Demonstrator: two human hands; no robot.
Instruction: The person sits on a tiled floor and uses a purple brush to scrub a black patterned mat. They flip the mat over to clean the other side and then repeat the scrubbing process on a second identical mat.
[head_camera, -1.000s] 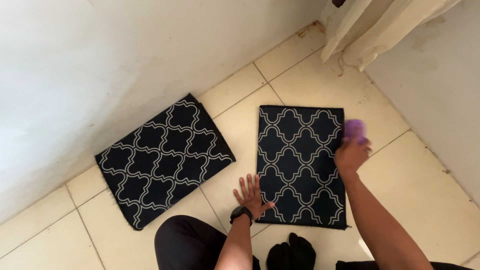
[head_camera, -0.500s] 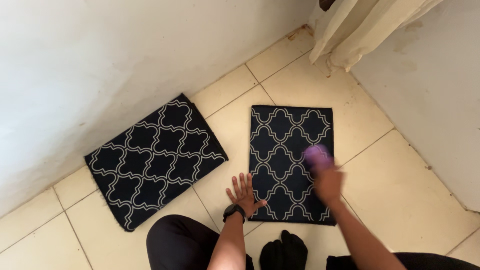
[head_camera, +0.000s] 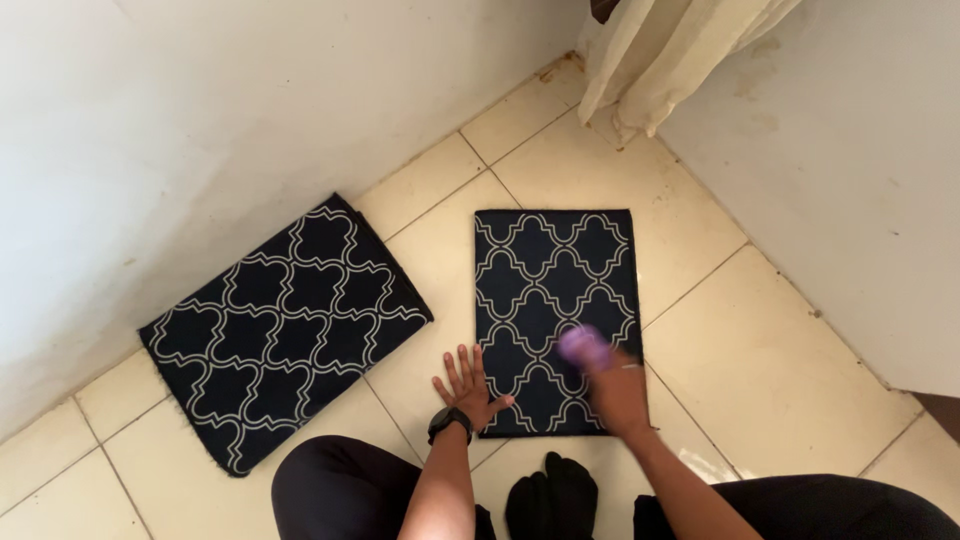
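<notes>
A dark navy mat (head_camera: 555, 300) with a pale lattice pattern lies flat on the tiled floor in front of me. My left hand (head_camera: 468, 385) rests with fingers spread at the mat's near left corner, a black watch on the wrist. My right hand (head_camera: 612, 385), blurred by motion, is closed around a small purple object (head_camera: 583, 346) pressed on the mat's near right part. A second mat (head_camera: 285, 325) of the same pattern lies angled to the left, by the wall.
White walls (head_camera: 180, 130) meet in the corner ahead, where a cream curtain (head_camera: 670, 60) hangs to the floor. My knees in black trousers (head_camera: 345, 490) and black socks (head_camera: 550, 500) sit at the bottom edge. Beige tiles (head_camera: 770, 360) surround both mats.
My right hand with the purple object has travelled down the mat from its far right edge toward me. The left hand has stayed at the near corner.
</notes>
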